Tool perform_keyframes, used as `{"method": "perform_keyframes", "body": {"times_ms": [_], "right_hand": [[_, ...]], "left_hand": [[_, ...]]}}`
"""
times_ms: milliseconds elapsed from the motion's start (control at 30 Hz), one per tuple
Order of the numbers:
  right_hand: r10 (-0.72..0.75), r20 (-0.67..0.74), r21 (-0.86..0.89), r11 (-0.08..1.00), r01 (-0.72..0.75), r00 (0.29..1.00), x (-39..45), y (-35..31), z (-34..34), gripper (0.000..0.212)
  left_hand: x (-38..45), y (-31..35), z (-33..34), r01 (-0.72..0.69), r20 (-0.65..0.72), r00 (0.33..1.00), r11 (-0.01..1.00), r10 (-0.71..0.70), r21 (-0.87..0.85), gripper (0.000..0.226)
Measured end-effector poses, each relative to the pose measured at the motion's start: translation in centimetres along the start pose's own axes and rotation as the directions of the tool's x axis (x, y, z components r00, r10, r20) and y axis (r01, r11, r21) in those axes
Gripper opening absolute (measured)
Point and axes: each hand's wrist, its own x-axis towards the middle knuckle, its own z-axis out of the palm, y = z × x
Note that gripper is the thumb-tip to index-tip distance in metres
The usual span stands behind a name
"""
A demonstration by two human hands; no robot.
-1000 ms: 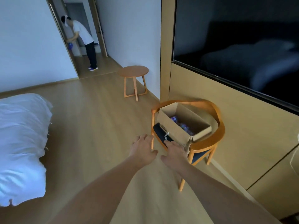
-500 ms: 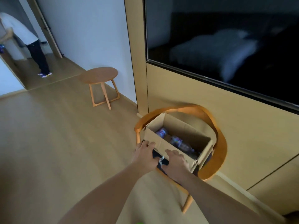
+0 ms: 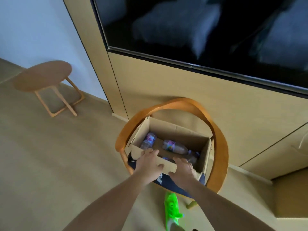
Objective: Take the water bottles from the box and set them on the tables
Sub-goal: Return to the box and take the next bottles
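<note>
Your left hand (image 3: 148, 165) has its fingers (image 3: 150, 152) hooked over the near wall of the cardboard box (image 3: 168, 165), thumb outside, gripping it; your right hand (image 3: 184, 170) grips the same wall. The water bottles (image 3: 174, 145) lie inside the box, which sits on the round-backed wooden chair (image 3: 220, 147). The round wooden bench (image 3: 42, 75) stands well apart on the left.

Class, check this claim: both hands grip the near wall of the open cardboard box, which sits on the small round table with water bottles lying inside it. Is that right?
One detail is wrong. The cardboard box sits on the round-backed chair, not the small round table, which stands apart by the wall. The head view shows it. Left hand and right hand do grip the near wall, and water bottles lie inside.
</note>
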Motion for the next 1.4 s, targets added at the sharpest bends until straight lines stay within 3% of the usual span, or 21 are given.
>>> {"method": "perform_keyframes", "body": {"times_ms": [500, 767, 867, 933, 1000, 1100, 1233, 1400], "right_hand": [[0.265, 0.24, 0.215, 0.923, -0.318, 0.934, 15.0, 6.1, 2.1, 0.054], [0.358, 0.292, 0.185, 0.889, -0.419, 0.887, 19.2, 8.8, 4.9, 0.05], [0.304, 0.318, -0.018, 0.949, -0.314, 0.898, 20.6, 9.6, 6.2, 0.057], [0.215, 0.319, -0.244, 0.96, -0.14, 0.923, 21.1, 10.0, 7.0, 0.065], [0.116, 0.304, -0.381, 0.924, 0.009, 0.946, 21.4, 10.6, 8.0, 0.061], [0.033, 0.276, -0.448, 0.889, 0.099, 0.961, 22.4, 11.3, 9.0, 0.052], [-0.071, 0.311, -0.563, 0.79, 0.244, 0.948, 23.7, 12.2, 9.7, 0.058], [-0.076, 0.363, -0.599, 0.745, 0.295, 0.929, 25.4, 12.4, 11.0, 0.054]], "left_hand": [[14.6, -0.8, 7.6, 0.128, 0.26, 0.957, 0.992, -0.127, 0.014, 0.062], [19.4, -1.9, 11.2, 0.021, 0.379, 0.923, 0.992, -0.067, 0.124, 0.062], [20.8, -2.5, 13.0, -0.015, 0.428, 0.902, 0.99, -0.046, 0.137, 0.062], [21.7, -2.8, 14.2, -0.063, 0.504, 0.863, 0.986, -0.025, 0.157, 0.063], [22.5, -3.0, 15.4, -0.107, 0.583, 0.812, 0.975, -0.026, 0.193, 0.066], [23.8, -3.4, 17.1, -0.171, 0.661, 0.749, 0.955, -0.032, 0.24, 0.069], [24.4, -4.7, 18.7, -0.222, 0.737, 0.674, 0.938, -0.049, 0.265, 0.066], [25.3, -4.7, 20.0, -0.254, 0.804, 0.593, 0.937, -0.045, 0.24, 0.071]]}}
